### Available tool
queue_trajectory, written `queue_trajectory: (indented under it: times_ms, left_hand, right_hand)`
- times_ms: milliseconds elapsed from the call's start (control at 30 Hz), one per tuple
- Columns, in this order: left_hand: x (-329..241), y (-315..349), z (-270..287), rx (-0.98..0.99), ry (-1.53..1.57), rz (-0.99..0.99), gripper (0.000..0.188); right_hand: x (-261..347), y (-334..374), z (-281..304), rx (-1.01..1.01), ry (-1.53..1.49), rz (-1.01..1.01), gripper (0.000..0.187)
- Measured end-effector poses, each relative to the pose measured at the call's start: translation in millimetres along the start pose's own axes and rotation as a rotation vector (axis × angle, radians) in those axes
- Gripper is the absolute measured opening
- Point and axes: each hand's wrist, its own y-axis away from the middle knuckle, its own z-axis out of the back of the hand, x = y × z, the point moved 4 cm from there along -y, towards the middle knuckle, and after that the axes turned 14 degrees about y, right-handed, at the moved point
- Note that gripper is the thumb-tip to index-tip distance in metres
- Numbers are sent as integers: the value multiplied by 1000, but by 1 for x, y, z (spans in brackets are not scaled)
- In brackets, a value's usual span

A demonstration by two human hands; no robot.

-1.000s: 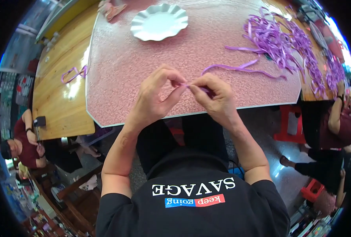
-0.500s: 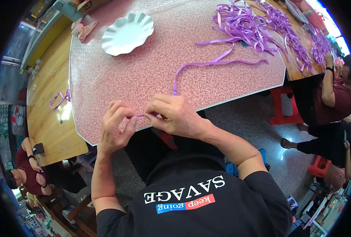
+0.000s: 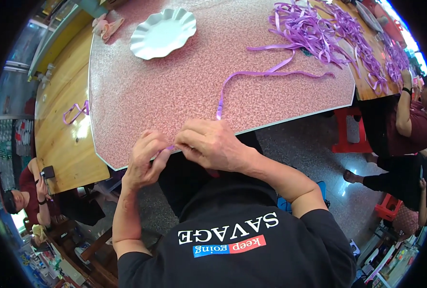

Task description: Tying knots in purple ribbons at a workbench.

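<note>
Close together at the near edge of the pink speckled table [image 3: 160,96], both my hands pinch one purple strap. My left hand [image 3: 148,156] has thumb and forefinger closed on a short end of it. My right hand [image 3: 208,144] grips it just beside, fingers curled, hiding most of the held part. Past my right knuckles the purple strap [image 3: 220,103] runs away from me, then bends right across the table. A small fitting of some kind shows on it near the hand.
A white plate [image 3: 163,33] with a wavy rim stands at the far left. A heap of purple straps [image 3: 304,33] lies far right. A wooden table [image 3: 62,149] with a purple loop [image 3: 76,113] adjoins on the left. Co-workers sit at both sides, near a red stool [image 3: 348,132].
My hands have drawn closer together on the strap, so less of it shows between them. The whole view has shifted slightly. The co-worker at left has raised a hand.
</note>
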Motion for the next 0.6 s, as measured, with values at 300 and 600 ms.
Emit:
queue_trajectory:
  times_ms: [300, 600]
  left_hand:
    - [12, 19, 17, -224, 363, 84, 9]
    - [31, 27, 56, -427, -200, 377, 21]
  right_hand:
    - [-8, -12, 10, -35, 25, 128, 17]
    - [-72, 1, 60, 211, 528, 63, 35]
